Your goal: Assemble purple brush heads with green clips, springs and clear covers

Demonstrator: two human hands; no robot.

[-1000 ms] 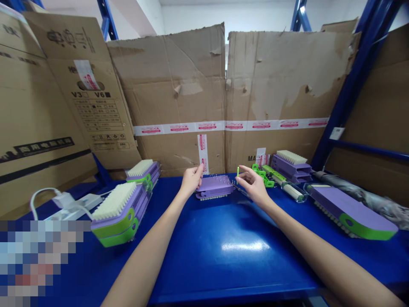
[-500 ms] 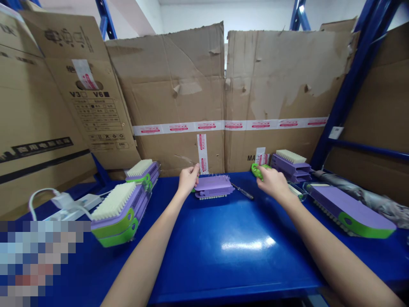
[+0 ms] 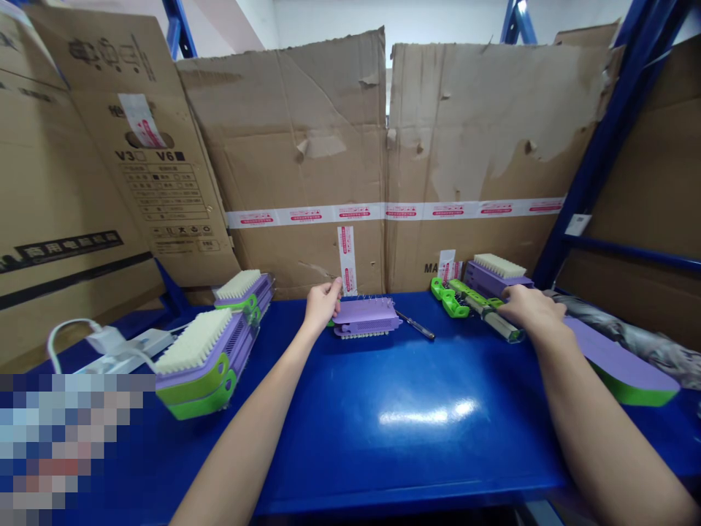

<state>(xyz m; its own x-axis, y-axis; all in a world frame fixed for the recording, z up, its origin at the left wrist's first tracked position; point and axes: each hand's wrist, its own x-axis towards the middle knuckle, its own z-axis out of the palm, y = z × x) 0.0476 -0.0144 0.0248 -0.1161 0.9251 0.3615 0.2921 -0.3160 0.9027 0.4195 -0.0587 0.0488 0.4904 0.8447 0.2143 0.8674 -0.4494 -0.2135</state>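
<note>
My left hand [image 3: 322, 303] is closed at the left end of a purple brush [image 3: 366, 314], its thumb raised above the index finger. That brush has thin bristles on top, pale bristles below and a trace of green by my fingers. Just right of it lies a small screwdriver [image 3: 415, 325]. My right hand [image 3: 534, 310] is over the right side, close to a stacked purple brush part [image 3: 482, 277] with cream bristles. Its fingertips are partly hidden, so their grip is unclear. Beside it lie green loop-shaped end pieces [image 3: 456, 303] and a clear and green strip [image 3: 496, 321].
Purple and green brushes [image 3: 202, 365] are stacked at the left, by a white power strip [image 3: 128, 351]. A large purple brush body [image 3: 624, 358] and a grey plastic bundle [image 3: 629, 329] lie right. Cardboard sheets [image 3: 307, 161] wall the back of the blue table [image 3: 416, 467].
My right hand has let go of a green end piece and moved right, towards the purple parts. The green pieces now show on the table. My left hand stays at the brush.
</note>
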